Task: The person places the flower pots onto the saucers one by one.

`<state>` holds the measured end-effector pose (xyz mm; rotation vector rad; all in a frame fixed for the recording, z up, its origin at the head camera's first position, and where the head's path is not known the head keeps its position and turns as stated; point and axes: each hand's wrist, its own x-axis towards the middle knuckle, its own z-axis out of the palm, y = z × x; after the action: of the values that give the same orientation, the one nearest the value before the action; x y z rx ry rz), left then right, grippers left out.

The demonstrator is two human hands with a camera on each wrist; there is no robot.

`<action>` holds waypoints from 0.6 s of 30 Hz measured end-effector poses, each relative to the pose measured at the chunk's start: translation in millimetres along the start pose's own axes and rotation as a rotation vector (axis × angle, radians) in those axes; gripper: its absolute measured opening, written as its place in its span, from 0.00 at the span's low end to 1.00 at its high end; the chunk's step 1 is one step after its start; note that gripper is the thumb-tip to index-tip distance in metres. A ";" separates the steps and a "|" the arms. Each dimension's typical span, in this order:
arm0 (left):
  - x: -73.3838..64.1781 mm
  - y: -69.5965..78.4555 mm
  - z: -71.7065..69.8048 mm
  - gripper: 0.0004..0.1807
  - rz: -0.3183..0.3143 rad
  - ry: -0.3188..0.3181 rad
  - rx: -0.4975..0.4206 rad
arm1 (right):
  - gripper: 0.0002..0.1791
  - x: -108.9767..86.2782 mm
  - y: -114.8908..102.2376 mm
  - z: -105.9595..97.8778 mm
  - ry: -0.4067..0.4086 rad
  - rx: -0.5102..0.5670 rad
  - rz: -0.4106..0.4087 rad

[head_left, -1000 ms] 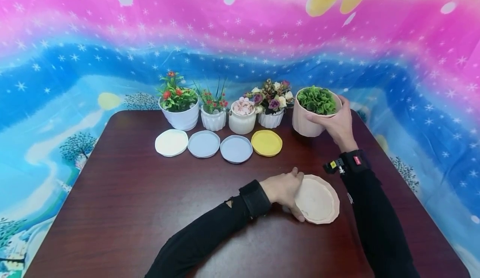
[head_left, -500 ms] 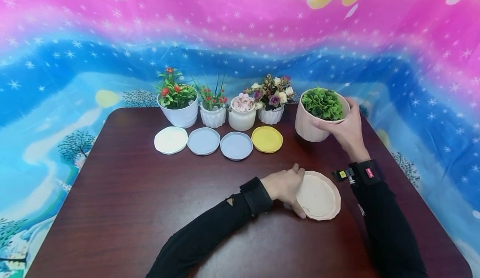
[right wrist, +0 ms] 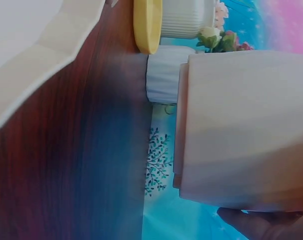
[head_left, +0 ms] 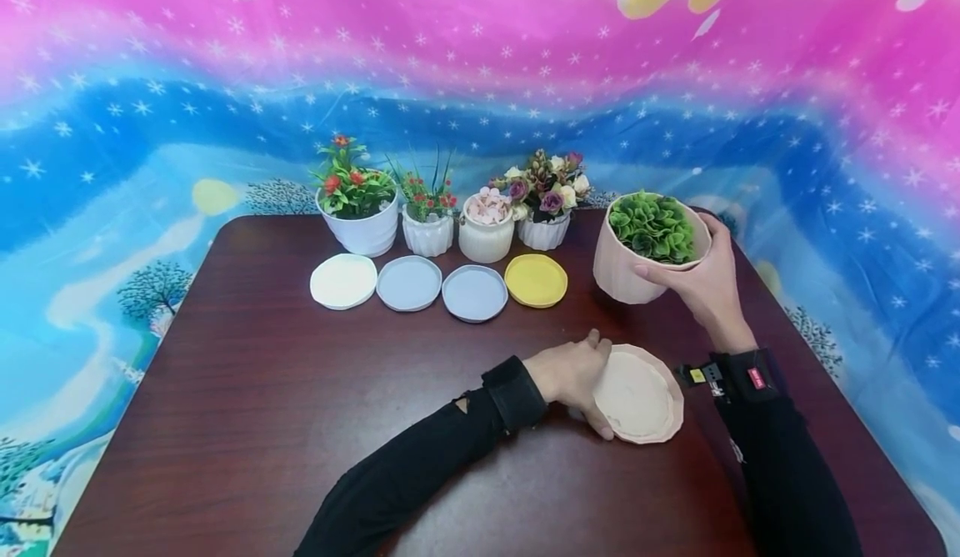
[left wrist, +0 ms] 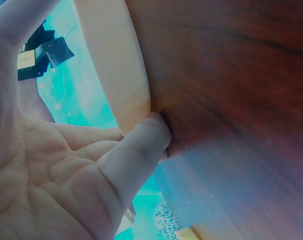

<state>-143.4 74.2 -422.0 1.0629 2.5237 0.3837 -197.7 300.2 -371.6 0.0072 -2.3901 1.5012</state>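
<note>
My right hand (head_left: 711, 288) grips a pale pink flowerpot (head_left: 628, 272) with leafy green foliage (head_left: 654, 228), thumb on the near side of the rim and fingers round the far right side. In the right wrist view the pot wall (right wrist: 246, 130) fills the right side, its base raised off the table. My left hand (head_left: 567, 373) holds the left edge of a pale pink many-sided saucer (head_left: 639, 394) that lies on the table nearer to me. Seen from the left wrist, thumb and fingers close on the saucer's edge (left wrist: 114, 60) right at the tabletop.
Along the back of the table (head_left: 300, 457) stand a red-flowered pot (head_left: 367, 232), a small red-berry pot (head_left: 427, 236), a pink-flower jar (head_left: 486, 240) and a rose pot (head_left: 543, 232). Before them lie a white saucer (head_left: 343, 282), grey-blue saucers (head_left: 408, 283) and a yellow saucer (head_left: 536, 280).
My right hand has brought the pink flowerpot nearer to me and slightly right, away from the back row. The left hand stays at the saucer, which has hardly moved.
</note>
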 end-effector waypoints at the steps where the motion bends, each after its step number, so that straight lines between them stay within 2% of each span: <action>1: 0.1 0.2 0.1 0.73 0.002 0.000 0.000 | 0.62 -2.1 -0.1 -1.5 0.001 -0.004 0.006; 10: 4.6 -1.3 3.0 0.74 0.010 0.009 -0.005 | 0.61 -20.4 1.1 -14.8 -0.004 0.002 0.017; 18: 1.5 0.0 1.1 0.74 0.007 0.010 -0.008 | 0.61 -39.8 4.1 -22.0 0.006 -0.028 0.006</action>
<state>-143.9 75.4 -423.3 1.0698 2.5262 0.4017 -154.8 314.9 -377.1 -0.0115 -2.4086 1.4678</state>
